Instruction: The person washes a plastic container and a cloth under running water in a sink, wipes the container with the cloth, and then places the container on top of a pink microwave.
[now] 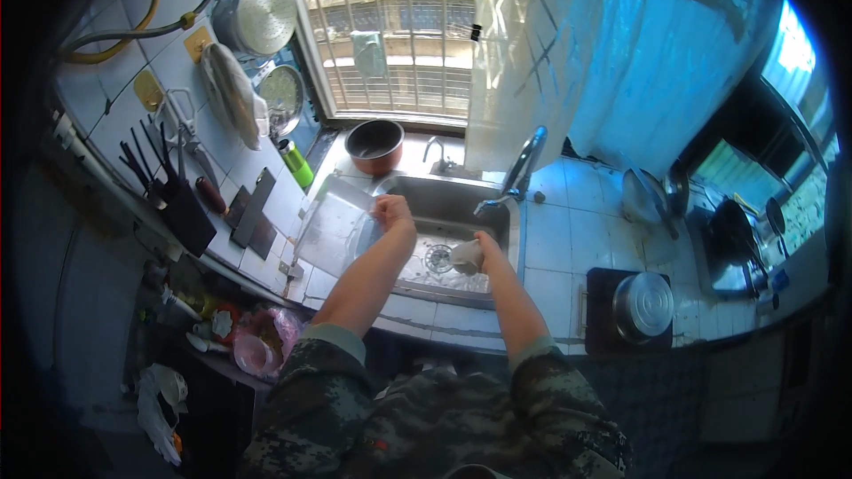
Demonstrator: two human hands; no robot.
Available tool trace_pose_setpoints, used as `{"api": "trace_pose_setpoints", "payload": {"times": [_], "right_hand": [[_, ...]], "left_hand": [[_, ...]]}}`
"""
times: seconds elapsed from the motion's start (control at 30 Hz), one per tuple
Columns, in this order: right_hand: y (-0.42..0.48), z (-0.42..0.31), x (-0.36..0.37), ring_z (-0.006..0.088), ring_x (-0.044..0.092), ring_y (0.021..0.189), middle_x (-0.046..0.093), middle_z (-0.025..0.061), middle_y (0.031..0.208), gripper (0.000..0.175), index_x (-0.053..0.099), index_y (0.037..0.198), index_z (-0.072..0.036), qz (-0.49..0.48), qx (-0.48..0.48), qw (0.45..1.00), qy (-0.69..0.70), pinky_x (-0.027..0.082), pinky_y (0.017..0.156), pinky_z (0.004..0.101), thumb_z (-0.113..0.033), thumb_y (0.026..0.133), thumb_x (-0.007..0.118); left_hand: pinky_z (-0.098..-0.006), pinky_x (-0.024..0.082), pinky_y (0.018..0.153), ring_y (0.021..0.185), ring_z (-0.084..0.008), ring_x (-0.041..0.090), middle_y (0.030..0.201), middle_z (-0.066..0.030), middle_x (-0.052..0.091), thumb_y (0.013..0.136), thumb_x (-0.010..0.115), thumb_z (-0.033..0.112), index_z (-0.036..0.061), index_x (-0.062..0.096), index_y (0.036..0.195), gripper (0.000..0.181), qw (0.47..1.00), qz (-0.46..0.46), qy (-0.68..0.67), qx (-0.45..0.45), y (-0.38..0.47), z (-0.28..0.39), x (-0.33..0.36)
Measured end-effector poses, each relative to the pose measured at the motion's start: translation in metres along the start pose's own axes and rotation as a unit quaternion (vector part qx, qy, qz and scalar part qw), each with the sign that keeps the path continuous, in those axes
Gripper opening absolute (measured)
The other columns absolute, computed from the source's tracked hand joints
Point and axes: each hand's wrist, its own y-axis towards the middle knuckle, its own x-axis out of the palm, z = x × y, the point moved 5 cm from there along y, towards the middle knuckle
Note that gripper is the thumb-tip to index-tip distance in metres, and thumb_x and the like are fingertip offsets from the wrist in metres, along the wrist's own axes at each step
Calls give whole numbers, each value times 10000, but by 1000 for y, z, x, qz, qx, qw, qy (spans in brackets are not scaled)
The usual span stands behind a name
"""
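My left hand grips the edge of a clear plastic container, which is tilted over the counter at the left of the sink. Over the steel sink, my right hand holds a pale cloth near the drain. The cloth and the container are apart. A chrome faucet arches over the sink's right rear corner; whether water runs from it cannot be told. The fingers of both hands are partly hidden.
Behind the container stands a reddish pot. A black knife block and cleavers are on the left wall, with a green bottle nearby. At right, a lidded metal pot rests on a black cooktop.
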Motion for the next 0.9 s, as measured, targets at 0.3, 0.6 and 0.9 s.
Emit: {"api": "trace_pose_setpoints", "payload": {"times": [0.3, 0.6, 0.9], "right_hand": [[-54, -21, -31, 182, 559, 804, 592, 93, 860, 350, 578, 969, -19, 109, -375, 915, -99, 433, 692, 305, -177, 664, 644], [-191, 35, -163, 122, 559, 796, 595, 41, 881, 287, 559, 1005, -15, 78, -328, 941, 9, 445, 703, 260, -93, 735, 615], [-285, 102, -333, 121, 556, 847, 592, 35, 920, 258, 574, 1026, -21, 223, -361, 897, 121, 433, 751, 241, -79, 774, 574]], "left_hand": [[-284, 431, 370, 566, -153, 601, 717, 10, 634, 695, 634, 33, 119, 683, 833, 170, 911, -85, -341, 216, -17, -62, -9], [-368, 486, 766, 881, -307, 605, 946, -158, 620, 658, 557, 89, 68, 647, 928, 285, 755, 68, -488, 433, -88, -110, -80], [-396, 455, 780, 880, -374, 565, 911, -234, 589, 649, 481, -3, 110, 529, 1134, 500, 429, 150, -778, 433, -141, -100, -206]]}}
